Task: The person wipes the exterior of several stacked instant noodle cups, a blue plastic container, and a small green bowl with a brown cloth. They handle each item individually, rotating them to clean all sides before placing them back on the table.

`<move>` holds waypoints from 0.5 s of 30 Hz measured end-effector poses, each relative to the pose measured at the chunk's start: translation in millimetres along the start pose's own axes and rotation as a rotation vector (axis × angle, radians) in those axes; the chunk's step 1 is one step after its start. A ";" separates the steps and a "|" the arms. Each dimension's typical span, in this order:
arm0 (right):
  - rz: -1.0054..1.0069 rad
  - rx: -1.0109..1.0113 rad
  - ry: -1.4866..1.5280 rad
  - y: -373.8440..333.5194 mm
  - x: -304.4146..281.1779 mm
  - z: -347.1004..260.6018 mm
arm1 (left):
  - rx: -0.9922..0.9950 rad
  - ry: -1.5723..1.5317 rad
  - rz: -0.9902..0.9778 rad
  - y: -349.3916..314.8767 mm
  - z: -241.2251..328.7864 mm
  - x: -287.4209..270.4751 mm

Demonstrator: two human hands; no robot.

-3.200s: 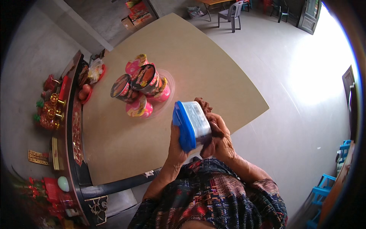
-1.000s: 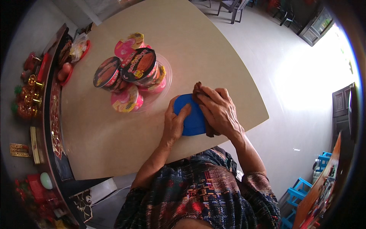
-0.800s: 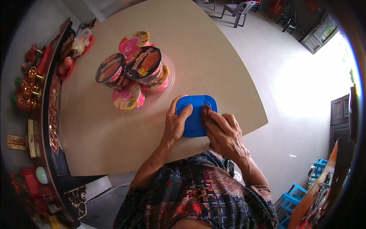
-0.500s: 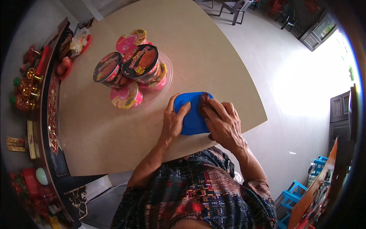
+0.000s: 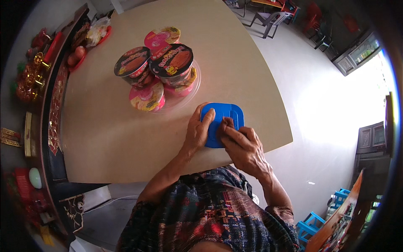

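Note:
Near the front edge of the table, my left hand point(image 5: 197, 133) grips the left side of a blue, rounded-square plastic container point(image 5: 217, 111), its thumb on the flat top face. What the container is like underneath is hidden. My right hand point(image 5: 244, 150) pinches a bunched brown cloth point(image 5: 226, 124) and presses it on the container's right part. Farther off to the left, black instant noodle cups point(image 5: 171, 60) sit stacked on pink instant noodle cups point(image 5: 147, 96). These stand on a clear round plastic tray point(image 5: 194, 90), apart from both hands.
The beige table point(image 5: 105, 143) has a curved right edge. Along the left runs a dark carved cabinet point(image 5: 53, 122) with ornaments. A red dish point(image 5: 77, 59) holds round items at the table's far left. Blue stools point(image 5: 310, 225) stand low right; a grey chair point(image 5: 268, 21) is at the back.
The cloth in my right hand has moved from the container's upper right corner down toward its middle. My view has shifted slightly, and the container's top shows more fully.

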State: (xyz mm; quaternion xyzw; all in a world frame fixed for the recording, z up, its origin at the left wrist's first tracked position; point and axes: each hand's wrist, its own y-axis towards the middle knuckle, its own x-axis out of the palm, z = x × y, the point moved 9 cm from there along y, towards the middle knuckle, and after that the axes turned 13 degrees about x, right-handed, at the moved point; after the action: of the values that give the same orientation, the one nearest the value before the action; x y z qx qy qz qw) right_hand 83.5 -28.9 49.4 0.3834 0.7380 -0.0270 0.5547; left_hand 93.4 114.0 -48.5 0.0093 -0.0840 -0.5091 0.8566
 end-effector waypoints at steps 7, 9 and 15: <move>0.022 0.114 -0.090 32.0 5.1 9.1 | 0.106 -0.056 -0.104 -0.2 9.3 1.0; 0.024 0.203 -0.060 48.7 10.9 17.0 | 0.047 -0.126 -0.105 1.4 -1.0 1.8; 0.007 0.040 0.091 57.6 21.6 -1.2 | -0.064 -0.459 -0.155 3.4 -2.7 7.6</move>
State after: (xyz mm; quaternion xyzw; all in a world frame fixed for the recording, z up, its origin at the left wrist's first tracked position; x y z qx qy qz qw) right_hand 115.0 23.9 53.9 0.3978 0.7603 -0.0226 0.5130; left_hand 100.3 108.9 -49.8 -0.1274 -0.2593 -0.5644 0.7733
